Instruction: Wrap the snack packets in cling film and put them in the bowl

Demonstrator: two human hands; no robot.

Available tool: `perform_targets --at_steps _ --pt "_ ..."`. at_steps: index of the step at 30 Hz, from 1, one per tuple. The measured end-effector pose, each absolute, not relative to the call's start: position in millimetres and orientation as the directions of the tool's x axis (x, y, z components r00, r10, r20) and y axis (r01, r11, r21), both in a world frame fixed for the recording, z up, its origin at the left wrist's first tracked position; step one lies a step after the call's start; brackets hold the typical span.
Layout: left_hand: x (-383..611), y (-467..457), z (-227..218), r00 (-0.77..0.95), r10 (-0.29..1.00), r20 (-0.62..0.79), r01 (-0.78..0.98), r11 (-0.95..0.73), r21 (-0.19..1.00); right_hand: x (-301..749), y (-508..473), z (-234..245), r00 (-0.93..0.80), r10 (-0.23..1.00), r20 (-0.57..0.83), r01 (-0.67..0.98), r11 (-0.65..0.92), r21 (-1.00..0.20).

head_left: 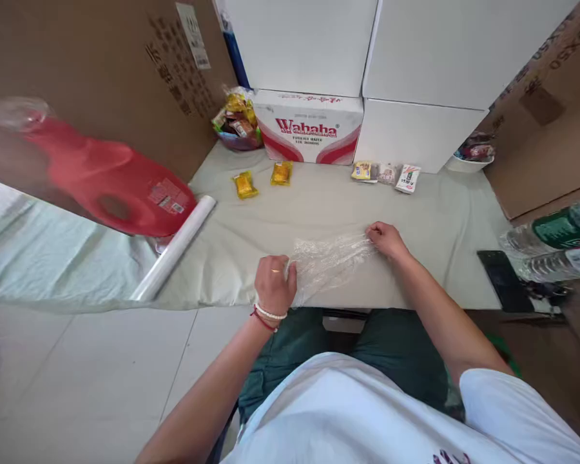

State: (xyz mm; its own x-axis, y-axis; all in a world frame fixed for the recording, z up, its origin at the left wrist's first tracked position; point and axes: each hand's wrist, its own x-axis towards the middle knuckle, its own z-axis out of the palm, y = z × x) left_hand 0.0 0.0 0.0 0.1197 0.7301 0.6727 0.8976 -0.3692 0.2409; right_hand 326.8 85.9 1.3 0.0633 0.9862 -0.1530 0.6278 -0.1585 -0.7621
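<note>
A crumpled sheet of clear plastic wrap (329, 263) lies on the pale green cloth (314, 206) in front of me. My left hand (274, 283) is closed on the sheet's near left end, with a ring and bead bracelets on it. My right hand (385, 240) pinches the far right end, and the film is stretched between the two hands. A roll of plastic wrap (174, 250) lies diagonally to the left, untouched.
Two yellow snack packets (245, 184) (281, 173) and several small packets (385, 174) lie farther back. A Wahaha carton (309, 126), white boxes, a snack bag (236, 121), a red bag (107, 182), a bowl (470, 157), bottles (555, 245) and a black phone (502, 280) surround the cloth.
</note>
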Motion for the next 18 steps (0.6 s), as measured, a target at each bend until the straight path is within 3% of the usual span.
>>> perform_targets --at_steps 3,5,7,9,11,14,18 --pt "8.2 0.9 -0.2 0.425 0.755 0.499 0.797 -0.574 0.19 319.6 82.4 10.0 0.168 0.983 0.067 0.755 -0.085 -0.65" --pt "12.1 4.4 -2.4 0.492 0.786 0.374 0.781 -0.588 0.21 314.6 71.9 18.1 0.137 0.95 0.281 0.824 0.048 -0.565" --pt "14.3 9.5 -5.3 0.464 0.85 0.251 0.821 -0.519 0.239 309.5 54.4 25.1 -0.028 0.893 0.449 0.845 0.262 -0.467" --pt "15.4 14.0 -7.0 0.402 0.906 0.13 0.872 -0.422 0.247 304.9 33.9 26.7 -0.328 0.843 0.427 0.783 0.495 -0.377" --pt "16.2 16.5 -6.6 0.348 0.937 0.036 0.909 -0.346 0.231 302.2 14.8 21.0 -0.547 0.788 0.282 0.72 0.615 -0.322" --pt "17.7 16.7 -4.2 0.306 0.951 -0.034 0.935 -0.294 0.197 305.1 -8.6 5.3 -0.513 0.843 0.163 0.79 0.538 -0.296" --pt "20.4 15.4 -5.8 0.29 0.956 -0.046 0.949 -0.282 0.142 320.7 -41.1 -7.1 -0.388 0.895 0.219 0.821 0.444 -0.358"
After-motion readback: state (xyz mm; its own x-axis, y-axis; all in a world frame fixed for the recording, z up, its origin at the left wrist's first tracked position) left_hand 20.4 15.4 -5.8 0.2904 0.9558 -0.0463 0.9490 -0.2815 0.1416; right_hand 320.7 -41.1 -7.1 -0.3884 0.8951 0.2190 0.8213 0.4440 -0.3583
